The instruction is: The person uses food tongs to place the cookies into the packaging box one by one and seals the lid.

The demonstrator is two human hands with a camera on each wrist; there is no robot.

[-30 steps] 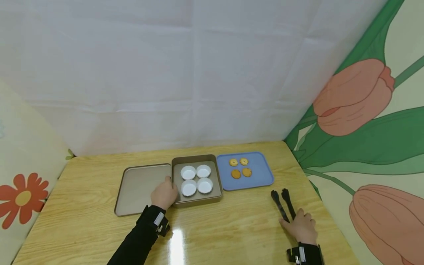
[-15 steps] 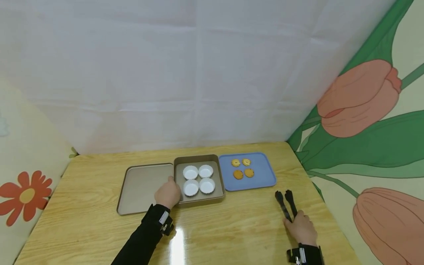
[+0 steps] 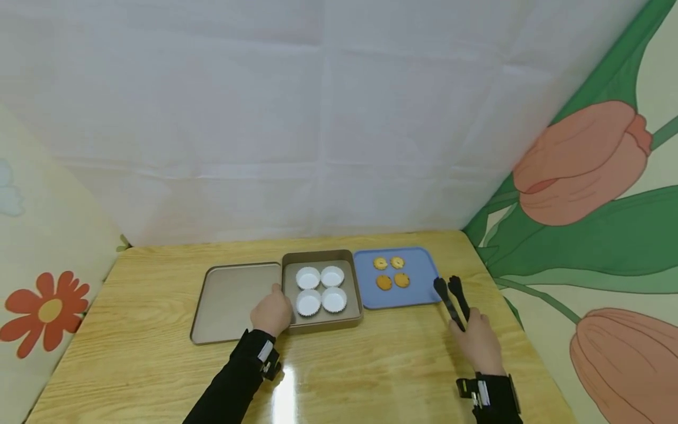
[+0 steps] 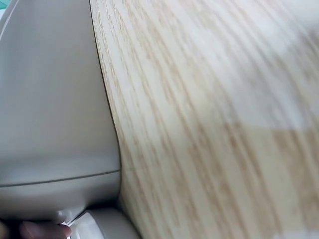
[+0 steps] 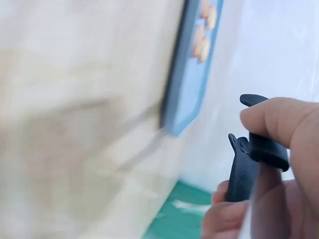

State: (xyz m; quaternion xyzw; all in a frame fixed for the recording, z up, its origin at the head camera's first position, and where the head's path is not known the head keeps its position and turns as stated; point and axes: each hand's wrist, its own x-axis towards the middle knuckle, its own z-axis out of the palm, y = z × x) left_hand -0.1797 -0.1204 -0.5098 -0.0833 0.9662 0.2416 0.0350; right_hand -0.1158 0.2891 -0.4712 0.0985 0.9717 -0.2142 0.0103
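- One pair of black tongs [image 3: 452, 301] has changed place since the earlier frame: it lay on the table [image 3: 371, 365] under the right hand [image 3: 479, 344], and now that hand has carried it forward, so its tips sit just beside the near right corner of the blue tray [image 3: 421, 277].
- The right hand grips the tongs by the handle end, thumb and fingers curled round both arms; in the right wrist view the tongs [image 5: 254, 159] show as two dark arms pinched between thumb and fingers.
- The tongs are slim and matte black, with two small scalloped tips standing slightly apart, pointing away from the hand.
- The left hand [image 3: 272, 312] has stayed put, its fingers curled over the near left corner of the tin [image 3: 356, 312]; the left wrist view is too blurred to show more.
- Four white paper cups [image 3: 321, 289] sit in the tin, two by two, just right of the left hand.
- Four biscuits [image 3: 391, 272] lie on the tray, two by two, left of the tong tips.
- One flat lid [image 3: 228, 300] lies touching the tin, left of the left hand.
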